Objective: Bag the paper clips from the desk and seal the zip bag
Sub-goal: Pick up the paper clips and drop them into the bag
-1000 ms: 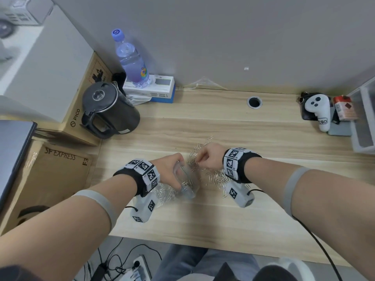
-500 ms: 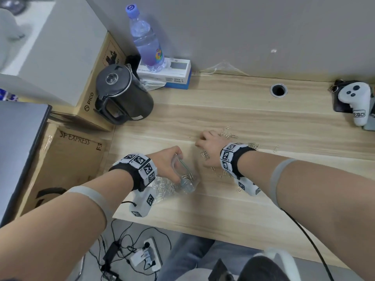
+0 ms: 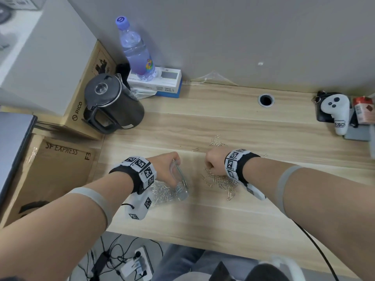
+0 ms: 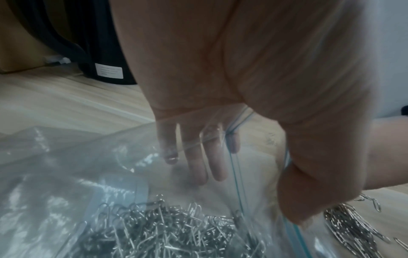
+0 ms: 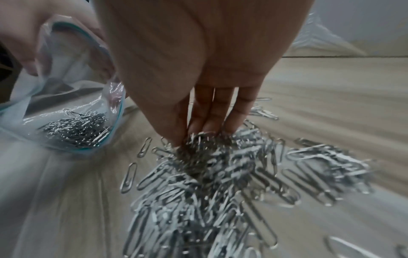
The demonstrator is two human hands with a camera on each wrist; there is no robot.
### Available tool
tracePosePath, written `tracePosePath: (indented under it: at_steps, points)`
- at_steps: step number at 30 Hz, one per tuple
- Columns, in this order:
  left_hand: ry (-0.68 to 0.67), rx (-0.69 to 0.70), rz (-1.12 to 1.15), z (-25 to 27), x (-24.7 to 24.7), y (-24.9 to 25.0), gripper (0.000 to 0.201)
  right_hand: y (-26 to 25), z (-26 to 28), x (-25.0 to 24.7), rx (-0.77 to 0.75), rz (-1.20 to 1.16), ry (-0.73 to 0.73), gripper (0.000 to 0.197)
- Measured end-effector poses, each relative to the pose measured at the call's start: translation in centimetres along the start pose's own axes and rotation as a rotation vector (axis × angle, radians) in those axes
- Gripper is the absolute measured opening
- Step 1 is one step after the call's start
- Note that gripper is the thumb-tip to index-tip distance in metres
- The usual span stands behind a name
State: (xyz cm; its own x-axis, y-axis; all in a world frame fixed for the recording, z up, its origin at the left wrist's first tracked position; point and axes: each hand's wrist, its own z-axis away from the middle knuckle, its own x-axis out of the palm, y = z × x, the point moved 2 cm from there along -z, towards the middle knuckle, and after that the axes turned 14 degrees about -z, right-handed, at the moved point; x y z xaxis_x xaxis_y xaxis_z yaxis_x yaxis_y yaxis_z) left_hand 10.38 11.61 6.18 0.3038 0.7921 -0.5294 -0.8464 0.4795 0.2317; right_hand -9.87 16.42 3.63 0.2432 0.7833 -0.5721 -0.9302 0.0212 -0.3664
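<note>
A clear zip bag (image 3: 170, 192) with a blue seal strip lies on the wooden desk (image 3: 203, 216), partly filled with silver paper clips (image 4: 165, 230). My left hand (image 3: 166, 169) holds its mouth open: fingers (image 4: 194, 157) inside the bag (image 4: 66, 174), thumb outside. Just right of the bag's mouth (image 5: 73, 104) a loose pile of paper clips (image 3: 221, 182) lies on the desk. My right hand (image 3: 214, 162) is over that pile (image 5: 209, 183), thumb and fingertips (image 5: 205, 125) pinching a clump. A few stray clips (image 3: 216, 141) lie farther back.
A black kettle (image 3: 113, 104), a water bottle (image 3: 136, 51) on a white box (image 3: 162, 82) and cardboard boxes (image 3: 60, 159) stand at the left. A cable hole (image 3: 265, 100), a white controller (image 3: 336, 112) and a red can (image 3: 364, 110) are at the back right.
My right hand left the bag's mouth, reached out flat across the desk, and now has curled onto the pile of clips. The left hand kept holding the bag open.
</note>
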Motion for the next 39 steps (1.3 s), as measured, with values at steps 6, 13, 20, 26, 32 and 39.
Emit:
tracePosePath:
  at_steps: [6, 13, 20, 26, 32, 39]
  points:
    - [-0.001, 0.009, 0.012, -0.6, -0.7, 0.5, 0.072, 2.4, -0.3, -1.9, -0.005, -0.177, 0.378, 0.038]
    - [0.002, -0.009, 0.043, -0.7, -0.5, -0.3, 0.071, 3.0, -0.8, -1.4, 0.058, -0.135, 0.385, 0.028]
    - [0.001, -0.009, 0.051, -0.9, -0.7, -0.2, 0.067, 2.6, -0.3, -2.1, 0.117, -0.128, 0.196, 0.023]
    - [0.024, -0.021, 0.073, -0.7, -0.3, -0.7, 0.066, 0.2, -2.2, -1.4, -0.176, -0.139, 0.309, 0.042]
    - [0.041, -0.031, 0.067, -0.6, -0.2, -0.6, 0.066, -0.6, -1.7, 0.2, -0.212, -0.134, 0.222, 0.026]
    - [-0.001, -0.015, 0.010, -0.8, 0.3, 1.3, 0.068, 2.3, 1.3, 1.0, -0.102, -0.182, 0.098, 0.016]
